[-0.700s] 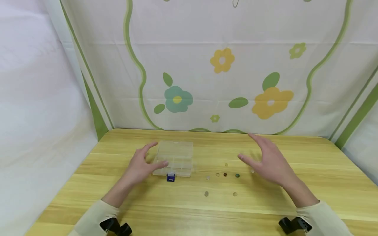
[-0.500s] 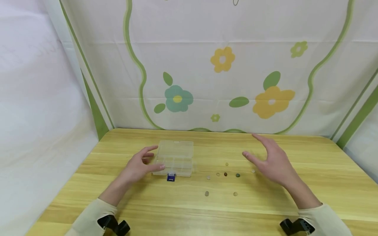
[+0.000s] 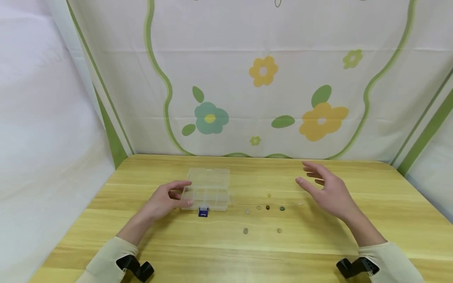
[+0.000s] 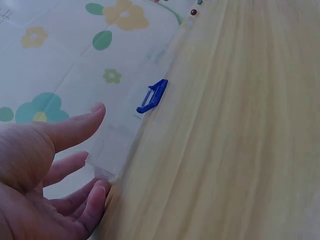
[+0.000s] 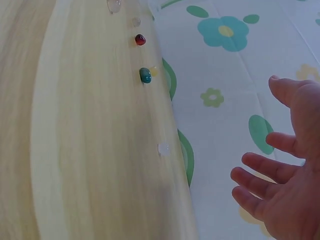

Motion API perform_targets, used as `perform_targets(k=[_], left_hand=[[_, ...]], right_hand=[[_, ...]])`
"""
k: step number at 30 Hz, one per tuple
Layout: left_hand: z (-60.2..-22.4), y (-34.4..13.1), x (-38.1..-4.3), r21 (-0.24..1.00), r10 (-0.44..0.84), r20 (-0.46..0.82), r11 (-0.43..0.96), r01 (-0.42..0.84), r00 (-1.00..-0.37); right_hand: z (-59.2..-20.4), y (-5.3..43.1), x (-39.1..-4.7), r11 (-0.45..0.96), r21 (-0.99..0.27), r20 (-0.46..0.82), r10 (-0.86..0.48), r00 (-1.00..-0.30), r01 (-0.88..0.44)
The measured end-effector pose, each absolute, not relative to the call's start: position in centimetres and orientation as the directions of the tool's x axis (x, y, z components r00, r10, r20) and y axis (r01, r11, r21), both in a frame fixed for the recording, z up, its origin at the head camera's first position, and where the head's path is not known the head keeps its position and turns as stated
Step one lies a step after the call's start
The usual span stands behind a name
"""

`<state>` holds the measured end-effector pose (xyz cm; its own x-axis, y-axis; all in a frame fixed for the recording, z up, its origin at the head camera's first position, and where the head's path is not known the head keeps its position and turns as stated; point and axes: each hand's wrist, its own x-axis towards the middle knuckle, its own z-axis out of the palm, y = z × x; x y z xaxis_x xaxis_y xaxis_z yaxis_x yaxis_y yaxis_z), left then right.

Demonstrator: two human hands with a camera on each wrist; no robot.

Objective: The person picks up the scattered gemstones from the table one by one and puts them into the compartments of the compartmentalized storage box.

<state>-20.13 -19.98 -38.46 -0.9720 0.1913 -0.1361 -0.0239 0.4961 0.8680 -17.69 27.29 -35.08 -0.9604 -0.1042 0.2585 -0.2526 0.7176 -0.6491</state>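
Note:
A clear plastic compartment box [image 3: 209, 196] with its lid [image 3: 209, 178] raised stands on the left of the table. A blue latch [image 3: 203, 212] hangs at its front. My left hand [image 3: 163, 202] is at the box's left end, thumb over the front corner and fingers along the side. In the left wrist view its fingertips [image 4: 102, 187] lie right at the box corner, the thumb held apart. My right hand [image 3: 330, 194] hovers at the right, fingers spread and holding nothing. Nearest to it lies a whitish stone [image 3: 300, 203].
Several small polished stones lie between box and right hand: a dark red stone [image 3: 267, 207], a green stone [image 3: 282, 208], a grey stone [image 3: 245, 230] and paler ones. A patterned white curtain [image 3: 240, 98] rises behind the wooden table [image 3: 212, 255].
My left hand has lowered to the box's left end, its thumb drawing back toward the edge. My right hand has shifted slightly right, away from the stones.

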Motion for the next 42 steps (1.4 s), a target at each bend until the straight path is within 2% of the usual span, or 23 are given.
perform_targets(k=[7,16,28,42], left_hand=[[-38.8,-20.4,-20.4,0.856,0.185,-0.136,0.516,-0.021,-0.973],[-39.0,-19.3,-21.5,0.869,0.238,-0.143,0.494,-0.007,-0.961],[-38.7,-21.9,-20.3,0.853,0.237,-0.121,0.522,0.021,-0.964],[-39.0,-21.6,-19.4,0.853,0.220,-0.107,0.522,0.025,-0.970]], right_hand=[[-35.5,27.2,-18.1,0.682,-0.684,0.245,-0.120,-0.962,-0.260],[-35.0,28.6,-17.5,0.665,-0.708,0.222,-0.110,-0.969,-0.238],[-35.5,26.9,-18.4,0.606,-0.758,0.210,-0.126,-0.970,-0.242],[-35.5,26.8,-18.3,0.590,-0.775,0.168,-0.151,-0.974,-0.226]])
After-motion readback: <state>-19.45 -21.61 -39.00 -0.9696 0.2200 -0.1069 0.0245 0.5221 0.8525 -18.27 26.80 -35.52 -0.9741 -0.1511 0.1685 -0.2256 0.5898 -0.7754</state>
